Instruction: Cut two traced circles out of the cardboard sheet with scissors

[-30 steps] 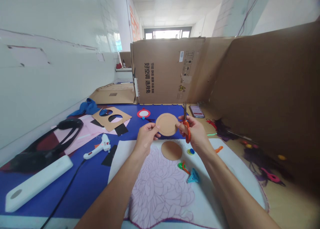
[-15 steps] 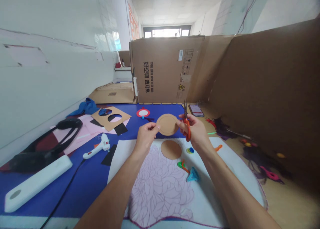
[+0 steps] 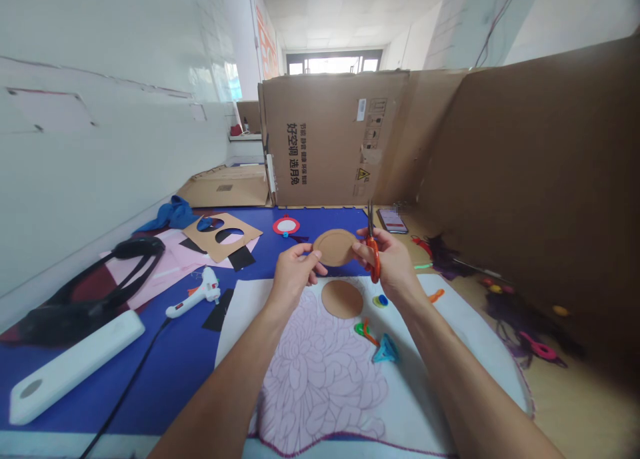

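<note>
Between my two hands is a round cardboard disc (image 3: 335,248) with a circle line near its rim. My left hand (image 3: 296,272) pinches its left edge between thumb and fingers. At the right edge, my right hand (image 3: 387,257) grips the disc and also holds orange-handled scissors (image 3: 373,252), blades pointing up. Below the held disc, a second cardboard disc (image 3: 343,299) lies flat on a white cloth (image 3: 430,392) with a flower line pattern. Close by on the cloth are a small blue-and-yellow round piece (image 3: 381,301), a green-and-orange piece (image 3: 367,333) and a blue triangular piece (image 3: 386,349).
On the left lie a white glue gun (image 3: 195,295) with a cord, a white bar (image 3: 75,369), black headphones (image 3: 100,279) and a cardboard sheet with round holes (image 3: 223,249). A red-rimmed round piece (image 3: 287,226) and a phone (image 3: 393,221) are farther back. Cardboard walls (image 3: 340,139) stand behind.
The held disc has tipped flatter, so it looks narrower. My left fingers have shifted beneath its left edge. The scissors stay in my right hand.
</note>
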The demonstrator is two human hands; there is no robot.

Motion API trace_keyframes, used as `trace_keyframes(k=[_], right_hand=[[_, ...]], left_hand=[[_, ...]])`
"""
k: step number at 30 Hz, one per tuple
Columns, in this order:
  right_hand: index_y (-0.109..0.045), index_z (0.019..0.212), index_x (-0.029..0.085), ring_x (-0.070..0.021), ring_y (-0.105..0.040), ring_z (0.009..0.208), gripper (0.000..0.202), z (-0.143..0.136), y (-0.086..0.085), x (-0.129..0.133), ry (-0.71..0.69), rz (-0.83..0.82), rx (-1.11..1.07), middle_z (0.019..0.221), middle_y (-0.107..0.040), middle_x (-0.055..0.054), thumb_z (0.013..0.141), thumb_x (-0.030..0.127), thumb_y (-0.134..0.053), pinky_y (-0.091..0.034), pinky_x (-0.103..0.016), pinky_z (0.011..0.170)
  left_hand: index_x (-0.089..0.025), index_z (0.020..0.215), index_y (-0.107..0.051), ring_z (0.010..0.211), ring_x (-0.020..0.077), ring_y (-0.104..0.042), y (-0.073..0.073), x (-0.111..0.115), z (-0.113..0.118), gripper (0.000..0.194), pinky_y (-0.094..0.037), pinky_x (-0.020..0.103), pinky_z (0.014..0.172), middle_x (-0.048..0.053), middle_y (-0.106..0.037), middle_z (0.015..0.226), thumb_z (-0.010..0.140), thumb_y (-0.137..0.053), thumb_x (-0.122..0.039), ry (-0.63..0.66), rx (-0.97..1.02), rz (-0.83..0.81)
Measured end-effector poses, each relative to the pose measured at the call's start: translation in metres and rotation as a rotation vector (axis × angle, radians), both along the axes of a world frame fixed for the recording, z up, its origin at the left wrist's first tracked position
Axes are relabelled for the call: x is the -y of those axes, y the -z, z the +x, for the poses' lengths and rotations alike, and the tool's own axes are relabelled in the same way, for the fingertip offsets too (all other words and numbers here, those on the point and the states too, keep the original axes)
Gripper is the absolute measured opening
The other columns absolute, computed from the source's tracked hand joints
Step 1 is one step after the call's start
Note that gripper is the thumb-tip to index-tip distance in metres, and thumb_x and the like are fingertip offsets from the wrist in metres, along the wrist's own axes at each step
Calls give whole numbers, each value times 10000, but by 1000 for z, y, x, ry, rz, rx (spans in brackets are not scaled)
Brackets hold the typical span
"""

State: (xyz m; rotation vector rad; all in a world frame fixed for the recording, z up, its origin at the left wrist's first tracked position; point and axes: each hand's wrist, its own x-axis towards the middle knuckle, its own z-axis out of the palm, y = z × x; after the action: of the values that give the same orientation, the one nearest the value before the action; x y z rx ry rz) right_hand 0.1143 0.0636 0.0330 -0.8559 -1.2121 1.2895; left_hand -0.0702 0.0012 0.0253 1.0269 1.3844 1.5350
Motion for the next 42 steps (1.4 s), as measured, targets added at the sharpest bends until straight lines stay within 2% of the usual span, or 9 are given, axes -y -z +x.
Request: trace_keyframes(k=[4,7,12,19,22,28,35,42], right_hand=[[-716,1014,226,-141,-581,545,546,1,1,-2,-5,9,31,732,-688,26,569,402,-979,-410,-257,488],[-715,1007,224,-153,-612,585,543,0,0,-1,-29,-2,34,784,-725,3,558,379,-980,-433,-263,512],[-719,1004,223,-150,-629,628,568,-2,-4,3,-73,-20,-7,845,-755,-12,519,331,-994,-467,-263,558],[-732,994,234,-170,-640,621,539,-1,0,2,-100,-19,41,726,-686,28,539,357,-995,-462,-264,533],[-738,1008,240,-176,-654,633,540,0,5,-1,-126,-19,47,745,-698,21,549,359,-997,-474,-264,530],[-762,1015,246,-186,-689,684,512,0,11,-4,-147,-23,64,800,-726,9,574,335,-1006,-540,-276,579],[-766,997,252,-191,-710,706,488,-1,12,-1,-179,-50,103,791,-728,15,594,360,-1020,-543,-251,560],[-768,983,248,-183,-680,711,499,-6,13,2,-143,-43,99,799,-722,10,590,408,-1029,-531,-242,555]], left_hand=[[-186,1044,-697,499,119,-641,-3,1,-1,308,-420,226,482,91,-823,822,805,-814,-342,58,125,-37],[-191,1017,-692,573,132,-711,-5,1,-1,315,-466,223,510,125,-839,972,812,-847,-373,91,203,-62],[-193,969,-702,625,137,-747,-6,1,0,288,-495,209,526,124,-832,1006,840,-846,-407,106,206,-65],[-207,1131,-716,632,162,-761,-3,3,0,446,-514,223,511,145,-825,1064,809,-883,-465,224,261,-133],[-201,1122,-755,646,157,-764,-3,3,-1,425,-521,219,514,150,-812,1102,823,-872,-478,244,256,-146],[-182,1042,-787,681,161,-771,-2,3,0,335,-555,228,540,134,-799,1080,840,-865,-438,204,261,-141],[-165,911,-753,739,171,-763,2,0,3,252,-586,255,609,120,-803,975,840,-869,-378,147,289,-102],[-168,812,-755,786,179,-754,7,-3,4,241,-593,276,692,75,-778,842,775,-890,-363,54,168,64]])
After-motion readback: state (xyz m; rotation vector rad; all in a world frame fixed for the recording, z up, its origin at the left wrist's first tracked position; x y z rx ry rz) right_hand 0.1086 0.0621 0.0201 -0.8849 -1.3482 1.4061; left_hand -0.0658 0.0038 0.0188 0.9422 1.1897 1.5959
